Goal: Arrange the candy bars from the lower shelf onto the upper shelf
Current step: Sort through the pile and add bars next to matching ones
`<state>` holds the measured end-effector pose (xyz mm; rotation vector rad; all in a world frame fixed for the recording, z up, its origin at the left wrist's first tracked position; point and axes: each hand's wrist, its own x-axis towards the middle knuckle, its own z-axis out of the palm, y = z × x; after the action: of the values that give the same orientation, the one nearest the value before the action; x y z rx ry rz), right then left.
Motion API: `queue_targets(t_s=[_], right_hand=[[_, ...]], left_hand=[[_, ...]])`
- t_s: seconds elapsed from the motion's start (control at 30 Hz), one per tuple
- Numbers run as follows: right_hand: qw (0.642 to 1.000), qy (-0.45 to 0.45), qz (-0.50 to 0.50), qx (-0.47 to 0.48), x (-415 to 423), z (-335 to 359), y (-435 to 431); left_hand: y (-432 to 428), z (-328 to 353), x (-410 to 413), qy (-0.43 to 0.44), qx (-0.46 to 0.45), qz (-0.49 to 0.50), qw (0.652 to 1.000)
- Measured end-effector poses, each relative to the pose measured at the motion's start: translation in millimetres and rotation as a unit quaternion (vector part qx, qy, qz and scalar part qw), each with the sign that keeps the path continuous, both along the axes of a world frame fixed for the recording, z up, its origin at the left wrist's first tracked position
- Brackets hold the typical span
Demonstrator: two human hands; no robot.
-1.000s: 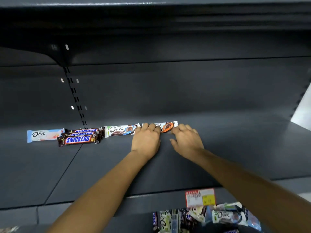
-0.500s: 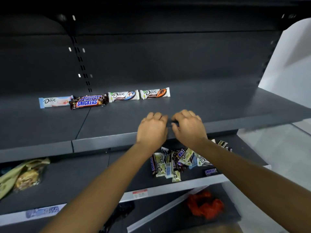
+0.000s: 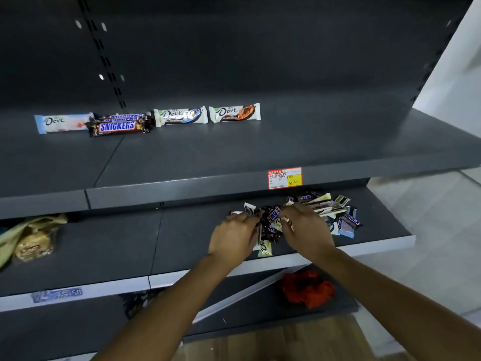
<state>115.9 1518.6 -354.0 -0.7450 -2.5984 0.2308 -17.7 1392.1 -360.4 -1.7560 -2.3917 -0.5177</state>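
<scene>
- Whereas both hands sit at the front edge of the upper shelf (image 3: 286,149) half a second earlier, we now find them down on the lower shelf (image 3: 125,246), in the pile of candy bars (image 3: 335,214) toward its right end.
- The right hand (image 3: 305,230) works at the middle of the pile. Its grip is clamped, thumb and fingers curled round a blue-labelled bar (image 3: 274,214).
- The left hand (image 3: 234,238) curls its fingers into the pile's left edge. We cannot tell whether its grip holds a bar or only touches the wrappers.
- The row of bars (image 3: 180,116) at the back of the upper shelf stays unchanged: three Dove bars and a Snickers stack, lying end to end.
- We judge that one placing cycle is closed and a new pick-up begins. Most of the stock remains below, so the task is at an early stage.
</scene>
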Motion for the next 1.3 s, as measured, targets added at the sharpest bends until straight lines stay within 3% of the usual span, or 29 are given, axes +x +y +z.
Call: queue_targets(t_s=[0.17,0.43,0.83,1.03,1.13,1.3], right_hand=[[0.993,-0.108,-0.011,-0.053,-5,-50,44],[0.968,-0.246,0.032,-0.047,-38,-110,108],[0.949,-0.286,0.134,-0.022,-101,-169,145],[0.944,-0.290,0.155,0.039,-100,-177,145],[0.951,-0.259,0.164,0.042,-92,-175,146],[0.974,-0.160,0.160,0.027,-81,-153,138]], left_hand=[[34,-63,-7,-0.097,-0.102,0.080,0.987],[90,-137,-15,-0.143,-0.152,0.136,0.968],[129,-186,-28,-0.154,-0.172,0.211,0.950],[140,-177,-31,-0.148,-0.214,0.221,0.940],[135,-172,-33,-0.167,-0.209,0.236,0.934],[124,-150,-32,-0.274,-0.180,0.255,0.910]])
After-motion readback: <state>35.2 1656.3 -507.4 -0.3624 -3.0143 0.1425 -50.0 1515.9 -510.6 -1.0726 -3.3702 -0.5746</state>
